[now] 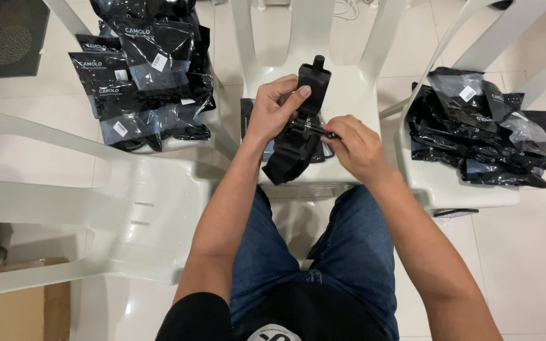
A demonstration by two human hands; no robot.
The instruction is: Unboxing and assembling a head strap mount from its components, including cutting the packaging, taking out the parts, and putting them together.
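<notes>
Head view, looking straight down: three pale plastic chairs serve as holders. One at the upper left (222, 142) carries a heap of glossy black plastic bags (143, 69), each with a small white label near one corner and a line of white print. One at the right (440, 186) holds a second, flatter pile of the same black bags (481, 129), one white label showing near the top. Between them, the middle chair (349, 95) has a dark flat bag lying on its seat, mostly hidden under the hands.

Both forearms reach forward from the lap, over blue jeans, and meet above the middle seat. The left hand (276, 107) is closed around a black strap mount (301, 120) — thumb laid over its upper block, which stands upright with a short stub on top. The right hand (355, 145) pinches a thin black screw (320, 131) at the mount's side, fingertips drawn together on it. A folded black strap hangs below the left hand.

A brown cardboard box (17, 309) sits at the lower left.
</notes>
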